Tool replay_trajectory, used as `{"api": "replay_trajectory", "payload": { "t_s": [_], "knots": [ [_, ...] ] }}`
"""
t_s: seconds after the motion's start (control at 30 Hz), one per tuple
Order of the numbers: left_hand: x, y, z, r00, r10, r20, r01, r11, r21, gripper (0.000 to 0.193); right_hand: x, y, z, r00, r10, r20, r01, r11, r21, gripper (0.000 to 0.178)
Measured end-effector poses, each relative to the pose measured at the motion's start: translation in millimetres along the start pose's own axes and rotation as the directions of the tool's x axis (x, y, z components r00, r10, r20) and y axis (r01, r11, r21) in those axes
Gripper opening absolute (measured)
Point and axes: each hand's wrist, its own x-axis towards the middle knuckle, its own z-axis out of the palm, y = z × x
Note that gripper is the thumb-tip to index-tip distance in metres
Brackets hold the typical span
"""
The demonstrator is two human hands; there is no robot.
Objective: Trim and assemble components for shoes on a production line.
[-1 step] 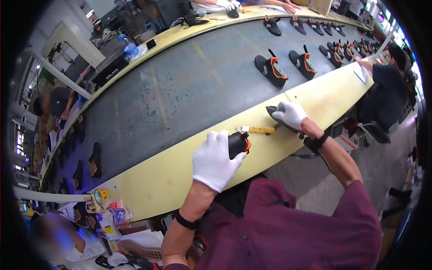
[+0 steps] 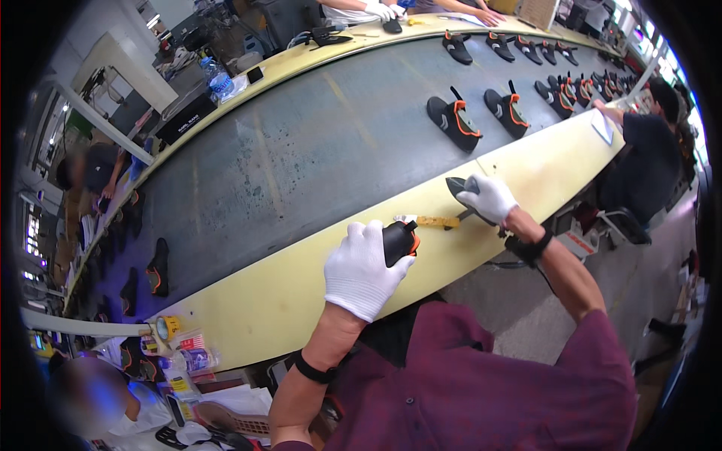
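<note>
In my left hand (image 2: pixel 363 272), which wears a white knit glove, is a black shoe upper (image 2: pixel 398 242) with orange trim. The fingers wrap over its far side and the thumb presses near the orange edge. Farther right, my gloved right hand (image 2: pixel 490 199) is closed on a dark tool with a pointed tip (image 2: pixel 456 186); my palm hides the rest of it. Between the two hands a slim yellow tool (image 2: pixel 429 221) with a pale end lies on the cream worktop (image 2: pixel 301 297).
Beyond the worktop runs a grey conveyor belt (image 2: pixel 293 150). Black shoe uppers (image 2: pixel 454 122) with orange trim stand on it, mostly at the right. Yellow tape (image 2: pixel 168 326) and a plastic bottle (image 2: pixel 197 359) sit at the left end. Other people work around the line, one at right (image 2: pixel 647 150).
</note>
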Motion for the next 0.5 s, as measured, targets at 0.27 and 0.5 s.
{"api": "replay_trajectory", "payload": {
  "t_s": [0.27,0.5],
  "knots": [
    [21.7,20.1,17.3,0.984,-0.175,-0.029,0.176,0.983,0.051,0.063,-65.7,-158.2,-111.9,0.987,-0.152,0.055,0.108,0.871,0.479,0.025],
    [10.4,31.6,23.6,0.99,-0.043,-0.136,0.054,0.995,0.079,0.065,-18.2,-158.0,-109.2,0.877,0.073,0.475,-0.24,0.922,0.303,0.031]
  ]
}}
